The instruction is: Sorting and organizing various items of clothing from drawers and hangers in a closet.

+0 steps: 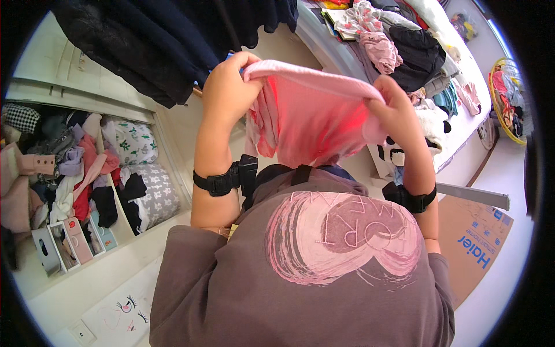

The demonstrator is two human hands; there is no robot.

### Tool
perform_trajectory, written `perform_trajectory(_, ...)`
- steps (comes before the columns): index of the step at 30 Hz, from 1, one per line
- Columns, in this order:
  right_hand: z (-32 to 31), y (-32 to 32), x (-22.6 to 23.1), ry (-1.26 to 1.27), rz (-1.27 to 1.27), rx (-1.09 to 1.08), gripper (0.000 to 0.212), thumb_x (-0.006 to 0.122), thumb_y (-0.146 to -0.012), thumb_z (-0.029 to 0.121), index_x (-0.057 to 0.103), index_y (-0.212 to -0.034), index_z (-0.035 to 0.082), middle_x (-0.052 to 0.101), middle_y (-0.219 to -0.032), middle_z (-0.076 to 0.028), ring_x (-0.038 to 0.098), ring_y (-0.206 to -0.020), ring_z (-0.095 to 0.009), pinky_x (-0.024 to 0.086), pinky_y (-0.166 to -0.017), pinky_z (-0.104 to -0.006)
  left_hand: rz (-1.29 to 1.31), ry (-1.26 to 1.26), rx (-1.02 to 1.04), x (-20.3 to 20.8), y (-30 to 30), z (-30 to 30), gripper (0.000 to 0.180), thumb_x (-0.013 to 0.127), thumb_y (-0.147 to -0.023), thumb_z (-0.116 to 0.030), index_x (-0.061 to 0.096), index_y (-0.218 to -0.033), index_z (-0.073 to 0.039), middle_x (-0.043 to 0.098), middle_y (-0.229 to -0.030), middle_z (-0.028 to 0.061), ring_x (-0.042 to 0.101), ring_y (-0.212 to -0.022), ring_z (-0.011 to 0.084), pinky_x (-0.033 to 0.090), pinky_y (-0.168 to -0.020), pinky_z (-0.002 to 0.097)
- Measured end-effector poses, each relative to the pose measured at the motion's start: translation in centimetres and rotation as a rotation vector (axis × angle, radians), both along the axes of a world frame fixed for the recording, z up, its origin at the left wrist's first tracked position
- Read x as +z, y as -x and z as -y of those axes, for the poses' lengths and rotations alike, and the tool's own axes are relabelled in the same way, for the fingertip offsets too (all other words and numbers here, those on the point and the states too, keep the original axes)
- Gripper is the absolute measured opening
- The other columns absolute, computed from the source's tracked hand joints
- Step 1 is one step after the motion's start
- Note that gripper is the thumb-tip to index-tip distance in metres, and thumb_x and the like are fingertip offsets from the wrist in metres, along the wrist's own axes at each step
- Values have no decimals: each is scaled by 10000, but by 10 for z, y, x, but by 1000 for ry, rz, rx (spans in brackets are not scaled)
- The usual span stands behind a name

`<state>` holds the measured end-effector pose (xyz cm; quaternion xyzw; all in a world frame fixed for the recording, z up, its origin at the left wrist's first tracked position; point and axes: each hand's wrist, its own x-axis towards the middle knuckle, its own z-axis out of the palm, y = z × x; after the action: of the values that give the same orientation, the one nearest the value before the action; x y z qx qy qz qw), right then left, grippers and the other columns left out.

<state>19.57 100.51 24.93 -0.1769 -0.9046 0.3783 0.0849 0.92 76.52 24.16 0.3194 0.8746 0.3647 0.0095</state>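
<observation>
A pink knitted garment with a ribbed band along its top edge hangs stretched between my two hands, in front of my chest. My left hand is closed on the left end of the band, fingers curled over the edge. At the right end, my right hand pinches the same band between thumb and fingers. The garment's lower part hangs in loose folds above my lap. Its exact kind cannot be told from this view. Black straps with small devices sit on both my forearms.
To the left, an open drawer holds jumbled clothes, small organizer boxes and patterned bundles. Dark clothes hang at the upper left. A bed at the upper right bears piled clothes. A yellow-rimmed basket and cardboard box stand right.
</observation>
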Motion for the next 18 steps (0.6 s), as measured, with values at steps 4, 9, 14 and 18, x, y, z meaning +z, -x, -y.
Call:
perform_trajectory(4,2,7,2,665,-123,-132,231,573,-853,117,494,-1060,49,627,-940,-46,615,-822,-129,495,-713,-273,283,-360,-80,-10,-1,-6,222,633,-854,-141,596,-1033,-15,640,-948,91,610,-884,148,478,-761,285)
perform_trajectory(9,8,14,5,929,-348,94,491,467,-804,-104,387,-1270,30,591,-1150,-137,599,-1055,-185,493,-906,-297,940,-765,-369,-2,-5,-2,365,467,-887,-59,482,-1247,-5,606,-1132,108,602,-1020,162,475,-880,277)
perform_trajectory(14,7,16,5,453,-404,134,519,515,-767,-179,505,-1259,-14,621,-1160,-115,604,-1087,-170,488,-941,-291,727,-836,-432,-6,-9,-2,416,539,-831,41,477,-1239,-19,632,-1116,100,615,-1006,159,492,-849,264)
perform_trajectory(18,9,17,6,498,-382,94,446,581,-767,-162,575,-1190,-21,643,-1121,-81,602,-1080,-149,491,-928,-281,558,-811,-430,2,-12,-1,456,597,-817,76,491,-1253,-4,618,-1175,103,607,-1060,179,499,-899,290)
